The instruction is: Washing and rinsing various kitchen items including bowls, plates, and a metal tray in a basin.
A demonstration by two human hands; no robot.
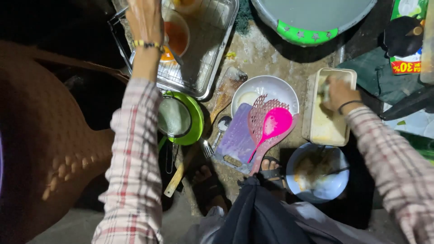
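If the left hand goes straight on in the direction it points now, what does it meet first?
The left hand points away from the body, over the metal tray, beside the bowl of orange liquid. Its fingers are cut off by the picture's top edge, so what lies beyond cannot be told.

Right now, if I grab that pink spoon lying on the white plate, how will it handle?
The pink spoon looks like thin moulded plastic, so probably light and fairly stiff. It rests loosely on a pink slotted spatula over the white plate, so it may slide. Everything looks wet, so likely slippery.
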